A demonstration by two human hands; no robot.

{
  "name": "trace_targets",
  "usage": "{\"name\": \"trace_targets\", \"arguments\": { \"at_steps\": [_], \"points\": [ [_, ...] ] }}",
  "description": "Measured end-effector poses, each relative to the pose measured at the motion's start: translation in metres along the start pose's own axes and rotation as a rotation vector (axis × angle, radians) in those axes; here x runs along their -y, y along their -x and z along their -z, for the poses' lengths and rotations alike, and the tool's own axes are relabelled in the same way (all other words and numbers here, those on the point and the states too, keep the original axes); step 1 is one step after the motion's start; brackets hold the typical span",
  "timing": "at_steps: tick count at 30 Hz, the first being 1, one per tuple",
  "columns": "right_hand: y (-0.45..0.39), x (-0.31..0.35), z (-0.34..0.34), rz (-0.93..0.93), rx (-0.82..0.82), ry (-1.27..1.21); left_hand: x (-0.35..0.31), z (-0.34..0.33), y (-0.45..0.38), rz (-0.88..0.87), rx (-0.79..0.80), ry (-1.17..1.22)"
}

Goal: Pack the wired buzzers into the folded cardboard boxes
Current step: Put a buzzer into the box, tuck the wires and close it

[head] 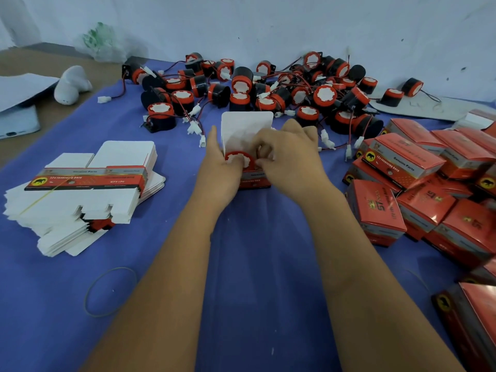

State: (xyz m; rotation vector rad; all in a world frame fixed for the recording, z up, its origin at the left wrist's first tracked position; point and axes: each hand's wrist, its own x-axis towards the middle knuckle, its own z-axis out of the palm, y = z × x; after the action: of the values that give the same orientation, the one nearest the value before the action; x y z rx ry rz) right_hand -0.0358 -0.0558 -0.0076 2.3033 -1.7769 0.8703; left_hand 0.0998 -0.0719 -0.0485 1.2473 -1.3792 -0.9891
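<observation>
A small packing workshop: a blue-covered table [80, 304] against a bare wall holds a heap of loose buzzers [257, 92], a banded stack of flat cartons [86, 189], and piled closed boxes [429, 189].

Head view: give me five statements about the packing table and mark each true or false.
1. The open box has its lid flap standing up. True.
2. A buzzer sits in the open box with its red face showing. True.
3. The flat unfolded cartons lie to the person's right. False: they are stacked on the left; the closed red boxes are piled on the right.
4. The left hand rests idle on the cloth, away from the box. False: both it and the right hand are at the open box.
5. The loose buzzers are heaped beyond the box, near the wall. True.
</observation>
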Motion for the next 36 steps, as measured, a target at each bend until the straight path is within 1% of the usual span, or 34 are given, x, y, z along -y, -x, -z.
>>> {"name": "trace_targets", "arguments": {
  "at_steps": [1, 3, 4, 6, 7, 8, 9, 10, 13, 16, 18, 20, 22, 23, 26, 29, 32, 34, 35, 36],
  "points": [
    [0.001, 0.001, -0.002, 0.017, 0.009, 0.022, 0.000, 0.001, 0.001, -0.002, -0.015, -0.010],
    [0.004, 0.001, -0.006, 0.034, -0.015, -0.039, -0.002, 0.003, 0.002, -0.011, -0.026, -0.003],
    [0.005, 0.001, -0.006, 0.038, -0.031, -0.078, -0.003, 0.005, 0.001, 0.006, 0.010, 0.089],
    [0.006, 0.000, -0.008, 0.031, -0.051, -0.145, -0.010, 0.010, 0.001, 0.082, 0.116, 0.434],
    [0.005, 0.001, -0.008, 0.020, -0.060, -0.184, -0.010, 0.012, -0.001, 0.117, 0.123, 0.582],
    [0.004, 0.002, -0.008, 0.011, -0.064, -0.219, -0.010, 0.013, -0.002, 0.149, 0.109, 0.643],
    [0.004, 0.003, -0.008, 0.007, -0.060, -0.242, -0.010, 0.012, -0.002, 0.173, 0.072, 0.638],
    [0.004, 0.003, -0.007, 0.012, -0.047, -0.253, -0.008, 0.012, -0.002, 0.176, 0.046, 0.583],
    [0.005, 0.004, -0.003, 0.028, 0.025, -0.301, -0.007, 0.008, 0.000, 0.103, 0.072, 0.371],
    [0.007, 0.008, 0.000, -0.087, 0.100, -0.479, -0.008, 0.006, 0.002, 0.071, 0.065, 0.246],
    [0.008, 0.007, -0.001, -0.185, 0.069, -0.632, -0.009, 0.003, 0.002, 0.054, 0.036, 0.192],
    [0.008, 0.000, -0.004, -0.267, -0.031, -0.724, -0.009, 0.000, 0.003, 0.039, -0.006, 0.120],
    [0.009, -0.005, -0.010, -0.326, -0.111, -0.721, -0.009, -0.001, 0.002, 0.021, -0.040, 0.087],
    [0.008, -0.006, -0.014, -0.357, -0.125, -0.721, -0.008, -0.001, 0.001, 0.006, -0.045, 0.088],
    [0.005, -0.003, -0.023, -0.444, -0.065, -0.749, -0.005, 0.001, 0.003, -0.027, -0.017, 0.131],
    [0.005, -0.004, -0.023, -0.417, -0.022, -0.733, -0.005, 0.003, 0.002, -0.053, -0.045, 0.192],
    [0.014, -0.009, -0.021, -0.353, -0.037, -0.903, -0.004, 0.014, 0.008, -0.131, -0.084, 0.098],
    [0.018, -0.012, -0.020, -0.390, -0.019, -1.035, -0.006, 0.026, 0.001, -0.105, -0.011, 0.013],
    [0.018, -0.014, -0.020, -0.419, 0.009, -1.081, -0.007, 0.030, -0.008, -0.038, 0.063, -0.044],
    [0.016, -0.017, -0.018, -0.448, 0.056, -1.093, -0.011, 0.034, -0.015, 0.071, 0.152, -0.126]
  ]
}}
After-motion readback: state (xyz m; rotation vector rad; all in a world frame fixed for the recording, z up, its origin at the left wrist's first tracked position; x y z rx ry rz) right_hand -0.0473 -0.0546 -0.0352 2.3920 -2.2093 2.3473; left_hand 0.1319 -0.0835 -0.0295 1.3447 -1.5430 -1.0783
